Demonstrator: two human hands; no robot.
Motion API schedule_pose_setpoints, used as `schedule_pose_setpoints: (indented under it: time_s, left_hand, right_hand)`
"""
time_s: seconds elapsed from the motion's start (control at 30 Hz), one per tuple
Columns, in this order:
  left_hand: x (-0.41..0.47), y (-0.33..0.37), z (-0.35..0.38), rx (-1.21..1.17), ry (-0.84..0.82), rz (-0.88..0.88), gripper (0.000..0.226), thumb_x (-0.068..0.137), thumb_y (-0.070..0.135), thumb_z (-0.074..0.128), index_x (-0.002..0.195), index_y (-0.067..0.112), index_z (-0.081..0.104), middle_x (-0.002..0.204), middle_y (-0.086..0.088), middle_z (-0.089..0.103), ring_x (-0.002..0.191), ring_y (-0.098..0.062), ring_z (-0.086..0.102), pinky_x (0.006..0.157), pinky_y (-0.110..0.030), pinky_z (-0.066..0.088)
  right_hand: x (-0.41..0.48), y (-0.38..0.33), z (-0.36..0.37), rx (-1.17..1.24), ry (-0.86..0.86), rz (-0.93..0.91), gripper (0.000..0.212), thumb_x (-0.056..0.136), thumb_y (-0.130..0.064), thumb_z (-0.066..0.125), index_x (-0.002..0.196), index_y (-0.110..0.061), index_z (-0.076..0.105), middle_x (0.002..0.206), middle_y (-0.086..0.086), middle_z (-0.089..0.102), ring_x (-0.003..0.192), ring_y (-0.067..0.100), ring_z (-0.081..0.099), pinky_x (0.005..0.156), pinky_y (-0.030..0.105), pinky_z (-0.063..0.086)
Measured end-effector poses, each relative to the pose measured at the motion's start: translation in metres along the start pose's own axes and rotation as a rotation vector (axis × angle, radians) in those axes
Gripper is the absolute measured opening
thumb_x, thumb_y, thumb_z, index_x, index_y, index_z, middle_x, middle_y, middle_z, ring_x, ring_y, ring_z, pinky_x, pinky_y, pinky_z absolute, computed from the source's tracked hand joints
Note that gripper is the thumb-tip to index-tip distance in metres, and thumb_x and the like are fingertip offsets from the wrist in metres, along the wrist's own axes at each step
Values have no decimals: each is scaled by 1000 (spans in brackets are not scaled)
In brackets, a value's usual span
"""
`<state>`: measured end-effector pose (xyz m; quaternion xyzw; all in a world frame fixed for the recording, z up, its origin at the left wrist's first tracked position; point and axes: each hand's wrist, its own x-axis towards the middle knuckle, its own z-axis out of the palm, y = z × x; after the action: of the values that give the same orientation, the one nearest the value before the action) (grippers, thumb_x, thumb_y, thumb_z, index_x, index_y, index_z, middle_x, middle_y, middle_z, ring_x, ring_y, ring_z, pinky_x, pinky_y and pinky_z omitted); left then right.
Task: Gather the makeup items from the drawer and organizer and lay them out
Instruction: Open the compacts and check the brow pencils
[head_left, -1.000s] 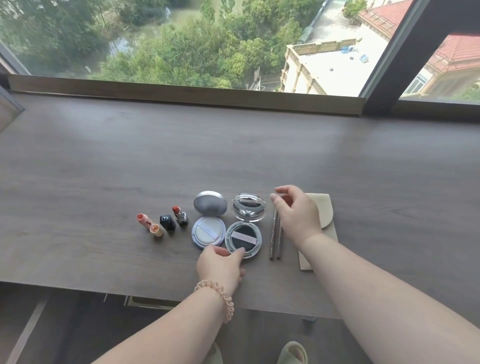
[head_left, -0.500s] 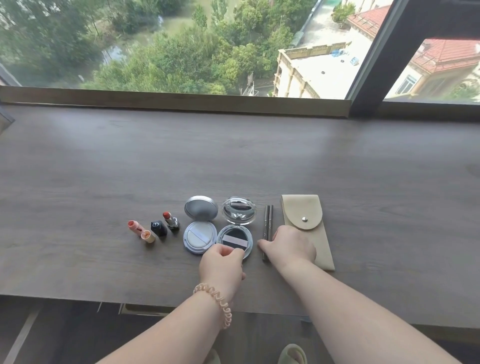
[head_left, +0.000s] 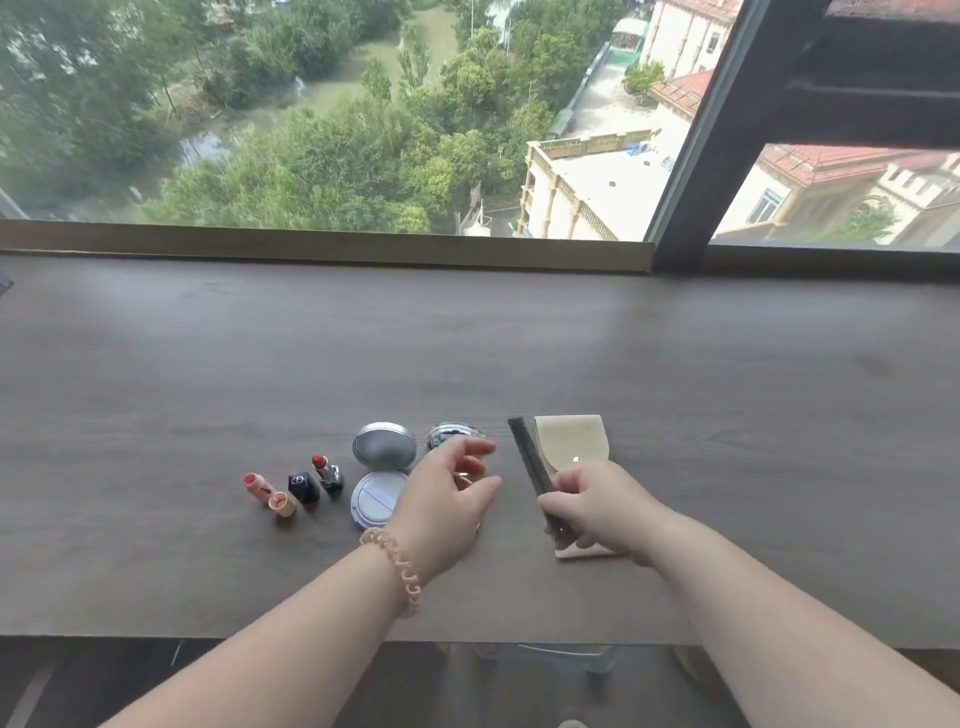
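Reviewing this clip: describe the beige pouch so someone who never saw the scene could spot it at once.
On the dark wooden desk below the window, makeup items lie in a row near the front edge. The beige pouch is at the row's right end, partly under the right hand. It is the only flat item, with a rounded snap flap.

**Outside the Big Window**

The surface (head_left: 467, 338) is dark brown wood and runs wide from side to side. Behind it is a big window (head_left: 332, 104) with a low wooden sill (head_left: 322, 244). A thick dark frame bar (head_left: 727, 130) leans across the glass on the right. Far below are lots of green trees (head_left: 322, 161) (some look blurry). Near them stands a pale building with a flat roof (head_left: 597, 182), and red tiled roofs (head_left: 810, 161) show further right.
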<state>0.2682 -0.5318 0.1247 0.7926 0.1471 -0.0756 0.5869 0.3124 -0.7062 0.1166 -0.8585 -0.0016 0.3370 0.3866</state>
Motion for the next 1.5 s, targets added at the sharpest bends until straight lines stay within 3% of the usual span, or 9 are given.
schedule_pose_setpoints:
  time_s: [0.1, 0.17, 0.23, 0.33, 0.5, 0.77, 0.93, 1.07, 1.5]
  left_hand:
    - [5, 26, -11, 791, -67, 431, 72, 81, 24, 63, 141, 43, 28, 145, 4, 32, 127, -15, 36, 107, -33, 31]
    - [2, 45, -14, 1114, -84, 611, 82, 83, 27, 59, 145, 46, 8, 156, 9, 9, 140, -14, 14, 109, -36, 17]
    - [1, 60, -16, 1230, -130, 658, 65, 87, 30, 55, 142, 43, 23, 151, 10, 29, 139, -13, 22, 108, -36, 15]
    - [0, 76, -19, 1143, -165, 614, 19, 91, 35, 49, 104, 28, 60, 96, 8, 67, 101, -15, 57, 101, -34, 27]
    - [-8, 93, -17, 937, -245, 509, 22, 88, 39, 56, 75, 20, 59, 66, 7, 52, 71, -20, 50, 65, -28, 39]
    - [-29, 111, -20, 538, -506, 220, 23, 95, 30, 49, 81, 19, 63, 59, 6, 48, 52, -11, 43, 53, -24, 38]
    - [-34, 115, -18, 156, -414, 202, 28, 97, 23, 47, 79, 12, 66, 53, 4, 48, 49, -13, 43, 52, -25, 36]
    - [-41, 116, -13, -65, -408, 176, 30, 98, 20, 45, 83, 5, 66, 54, -1, 50, 47, -10, 46, 51, -19, 39]
    - [-38, 106, -19, -214, -481, 14, 28, 95, 23, 52, 100, 1, 68, 63, -8, 64, 54, -17, 58, 60, -26, 46]
  right_hand:
    - [-35, -22, -35, -71, -169, -70, 12, 82, -11, 55, 71, -12, 59, 74, 8, 71, 64, 17, 66, 59, 24, 47]
    - [-52, -34, -52, -146, -242, -92, 9, 83, -13, 56, 74, -11, 59, 74, 6, 71, 67, 18, 67, 61, 25, 48]
    - [-63, -44, -63, -190, -260, -120, 10, 83, -15, 57, 76, -9, 61, 73, 7, 72, 68, 18, 68, 62, 26, 48]
    - [-78, -52, -76, -151, -163, -207, 9, 83, -14, 59, 79, -7, 65, 73, 7, 74, 63, 12, 66, 61, 26, 45]
    - [-88, -45, -86, 107, -8, -298, 6, 85, -10, 65, 85, -10, 71, 70, 7, 72, 64, 14, 65, 68, 26, 48]
    - [-96, -45, -99, 289, -2, -354, 10, 82, -2, 69, 92, -3, 70, 69, 8, 67, 62, 16, 61, 62, 23, 52]
    - [-94, -51, -81, 973, -53, -387, 30, 80, -30, 67, 102, -12, 65, 72, 4, 54, 66, 15, 56, 71, 30, 44]
    - [-92, -67, -50, 724, 40, -459, 44, 81, -51, 51, 101, -16, 69, 76, 0, 61, 75, 15, 53, 79, 31, 37]
    - [-82, -82, -55, 769, 171, -510, 27, 91, -30, 52, 86, -9, 70, 66, 3, 59, 58, 11, 45, 61, 25, 35]
